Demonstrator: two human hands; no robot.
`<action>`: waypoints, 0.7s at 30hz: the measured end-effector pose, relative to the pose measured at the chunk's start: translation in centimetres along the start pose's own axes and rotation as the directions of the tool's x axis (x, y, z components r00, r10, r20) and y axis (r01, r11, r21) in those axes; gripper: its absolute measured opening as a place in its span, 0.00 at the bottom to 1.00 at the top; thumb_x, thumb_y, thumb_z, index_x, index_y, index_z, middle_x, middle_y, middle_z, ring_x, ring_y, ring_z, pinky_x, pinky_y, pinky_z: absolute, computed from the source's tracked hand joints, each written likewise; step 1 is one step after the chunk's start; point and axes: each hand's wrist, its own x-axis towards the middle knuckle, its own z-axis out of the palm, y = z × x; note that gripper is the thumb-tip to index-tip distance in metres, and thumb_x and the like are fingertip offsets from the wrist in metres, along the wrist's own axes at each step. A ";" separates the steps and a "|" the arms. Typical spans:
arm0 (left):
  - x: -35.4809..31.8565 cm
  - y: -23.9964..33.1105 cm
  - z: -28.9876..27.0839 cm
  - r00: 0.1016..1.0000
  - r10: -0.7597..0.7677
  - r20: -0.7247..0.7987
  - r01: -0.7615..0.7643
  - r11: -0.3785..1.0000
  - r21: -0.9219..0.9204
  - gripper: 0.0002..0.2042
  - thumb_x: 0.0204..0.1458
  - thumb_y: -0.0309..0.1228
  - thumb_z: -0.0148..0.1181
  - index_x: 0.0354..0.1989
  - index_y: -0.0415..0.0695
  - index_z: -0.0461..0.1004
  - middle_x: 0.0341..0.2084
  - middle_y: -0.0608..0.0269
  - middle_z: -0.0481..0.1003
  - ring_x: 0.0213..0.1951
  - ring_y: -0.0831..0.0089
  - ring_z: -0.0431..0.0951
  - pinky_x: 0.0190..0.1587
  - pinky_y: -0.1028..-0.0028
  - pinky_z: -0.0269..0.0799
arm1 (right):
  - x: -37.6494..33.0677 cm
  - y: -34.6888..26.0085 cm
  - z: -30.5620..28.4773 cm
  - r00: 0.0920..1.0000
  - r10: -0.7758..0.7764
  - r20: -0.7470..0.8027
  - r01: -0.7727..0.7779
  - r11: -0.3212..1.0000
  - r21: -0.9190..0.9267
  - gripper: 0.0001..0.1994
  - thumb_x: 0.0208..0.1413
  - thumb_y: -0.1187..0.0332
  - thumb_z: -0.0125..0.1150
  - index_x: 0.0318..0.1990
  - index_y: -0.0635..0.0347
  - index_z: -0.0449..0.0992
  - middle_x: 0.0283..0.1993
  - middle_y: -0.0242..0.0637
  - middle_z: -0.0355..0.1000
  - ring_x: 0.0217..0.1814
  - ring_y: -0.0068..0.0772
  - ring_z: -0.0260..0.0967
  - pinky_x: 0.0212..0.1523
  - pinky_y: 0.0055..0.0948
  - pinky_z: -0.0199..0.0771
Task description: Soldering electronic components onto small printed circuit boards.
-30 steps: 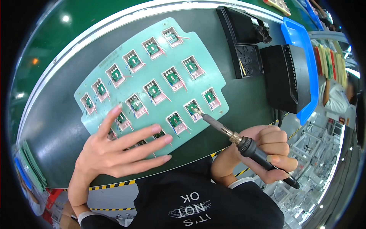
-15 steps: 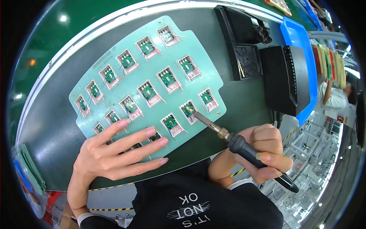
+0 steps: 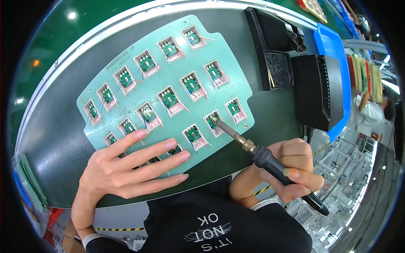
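Observation:
A pale green fixture board (image 3: 130,99) lies on the dark work surface. Its several pockets each hold a small green circuit board (image 3: 169,98) with thin red and blue wires. My left hand (image 3: 130,164) rests spread and flat over the near-left part of the fixture, covering some pockets. In my right hand (image 3: 295,166) is a soldering iron (image 3: 270,162), gripped by its black handle. Its tip reaches a circuit board (image 3: 212,122) in the near row at the right; whether it touches a joint is too small to tell.
Right of the fixture stand a black soldering iron stand (image 3: 276,46) with a shallow tray, a black box-shaped unit (image 3: 318,90) with vents, and a blue tray (image 3: 333,42) behind it. Green sheets (image 3: 31,183) lean at the far left edge. Another person (image 3: 369,110) is at the far right.
The fixture and bench sit slightly farther right in the picture. Both hands keep nearly the same pose, and the iron's tip stays at the same circuit board.

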 end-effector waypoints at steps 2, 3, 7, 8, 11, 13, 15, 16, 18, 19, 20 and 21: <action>-0.1 0.0 0.0 1.000 0.001 0.001 -0.001 1.000 0.001 0.15 0.50 0.39 0.63 0.47 0.72 0.76 0.50 0.78 0.75 0.53 0.71 0.74 0.63 0.60 0.60 | 0.0 0.0 0.0 1.000 -0.004 0.005 0.004 1.000 0.003 0.17 0.65 0.56 0.43 0.31 0.60 0.63 0.14 0.30 0.53 0.16 0.22 0.46 0.17 0.23 0.44; -0.1 0.1 0.0 1.000 0.002 0.002 -0.002 1.000 0.002 0.15 0.50 0.39 0.63 0.46 0.72 0.76 0.50 0.78 0.75 0.53 0.71 0.74 0.63 0.60 0.60 | 0.0 0.0 0.0 1.000 -0.005 0.005 0.005 1.000 0.002 0.17 0.65 0.56 0.43 0.31 0.60 0.63 0.14 0.30 0.53 0.16 0.22 0.46 0.17 0.23 0.44; -0.1 0.0 -0.2 1.000 0.002 0.010 -0.002 1.000 -0.001 0.14 0.50 0.39 0.63 0.46 0.73 0.76 0.50 0.78 0.75 0.53 0.71 0.74 0.63 0.60 0.60 | 0.0 -0.1 -0.2 0.999 0.002 0.032 -0.002 1.000 0.004 0.16 0.65 0.56 0.43 0.31 0.60 0.63 0.14 0.29 0.53 0.16 0.22 0.46 0.17 0.23 0.43; 0.0 0.0 -0.3 1.000 -0.005 0.005 0.005 1.000 -0.012 0.14 0.50 0.37 0.61 0.46 0.70 0.76 0.52 0.78 0.74 0.55 0.72 0.73 0.62 0.63 0.62 | 0.0 -0.1 -0.2 0.999 0.002 0.037 -0.002 1.000 0.002 0.16 0.65 0.56 0.43 0.31 0.60 0.63 0.14 0.29 0.53 0.16 0.22 0.46 0.17 0.23 0.43; 0.0 0.0 -0.3 1.000 -0.013 -0.003 0.013 1.000 -0.020 0.14 0.51 0.36 0.60 0.46 0.67 0.77 0.54 0.79 0.73 0.56 0.73 0.72 0.61 0.66 0.63 | 0.0 -0.1 -0.5 0.997 0.002 0.073 -0.003 1.000 0.013 0.16 0.64 0.57 0.44 0.31 0.60 0.63 0.14 0.29 0.53 0.16 0.22 0.46 0.17 0.24 0.44; 0.0 0.0 -0.3 1.000 -0.013 -0.006 0.013 1.000 -0.018 0.14 0.51 0.36 0.60 0.46 0.67 0.77 0.54 0.79 0.73 0.56 0.73 0.72 0.61 0.66 0.63 | 0.0 0.0 -0.3 0.999 -0.001 0.045 0.001 1.000 0.007 0.16 0.65 0.57 0.43 0.30 0.60 0.63 0.14 0.29 0.52 0.16 0.22 0.46 0.17 0.23 0.43; 0.1 0.0 -0.3 1.000 -0.018 0.001 0.018 0.999 -0.029 0.14 0.51 0.36 0.60 0.47 0.67 0.77 0.54 0.79 0.73 0.56 0.73 0.72 0.61 0.66 0.63 | -0.1 -0.2 0.0 1.000 -0.005 0.017 0.005 1.000 0.001 0.16 0.65 0.56 0.41 0.30 0.59 0.62 0.14 0.29 0.52 0.16 0.22 0.46 0.16 0.23 0.43; 0.1 0.0 -0.3 1.000 -0.018 0.000 0.018 0.999 -0.027 0.14 0.51 0.36 0.60 0.47 0.67 0.77 0.54 0.79 0.73 0.56 0.73 0.72 0.61 0.66 0.63 | 0.0 -0.2 0.2 0.999 -0.008 -0.039 0.007 1.000 -0.021 0.17 0.65 0.56 0.40 0.30 0.59 0.61 0.14 0.28 0.51 0.16 0.21 0.45 0.16 0.23 0.42; 0.0 0.1 -0.2 1.000 0.000 0.029 0.000 1.000 -0.002 0.15 0.50 0.39 0.63 0.46 0.73 0.76 0.51 0.78 0.75 0.53 0.71 0.74 0.62 0.60 0.60 | -0.1 -0.1 -0.4 0.992 -0.015 -0.125 0.015 1.000 -0.001 0.19 0.66 0.54 0.37 0.28 0.58 0.60 0.15 0.27 0.49 0.16 0.20 0.43 0.15 0.22 0.40; 0.2 0.1 -0.2 1.000 0.002 0.027 -0.002 1.000 0.000 0.15 0.50 0.39 0.63 0.46 0.73 0.76 0.51 0.78 0.75 0.53 0.71 0.74 0.62 0.60 0.60 | -0.1 0.0 -1.0 0.988 -0.019 -0.156 0.025 0.999 0.039 0.19 0.66 0.53 0.36 0.28 0.57 0.59 0.15 0.26 0.48 0.16 0.20 0.42 0.15 0.21 0.39; 0.3 0.2 -0.2 1.000 -0.011 0.011 0.011 1.000 -0.020 0.14 0.50 0.37 0.61 0.47 0.70 0.76 0.52 0.78 0.74 0.54 0.72 0.74 0.61 0.63 0.62 | -0.2 0.1 -1.1 0.970 -0.025 -0.240 0.026 1.000 -0.001 0.20 0.67 0.52 0.37 0.27 0.56 0.58 0.15 0.25 0.46 0.16 0.19 0.41 0.15 0.19 0.39; 0.5 0.3 -0.2 1.000 -0.024 -0.005 0.024 0.999 -0.040 0.14 0.51 0.36 0.60 0.47 0.67 0.76 0.54 0.79 0.73 0.55 0.74 0.73 0.60 0.66 0.64 | -0.2 0.2 -1.5 0.957 -0.016 -0.289 0.034 0.998 0.057 0.21 0.67 0.50 0.35 0.29 0.57 0.60 0.16 0.27 0.49 0.16 0.20 0.43 0.14 0.20 0.42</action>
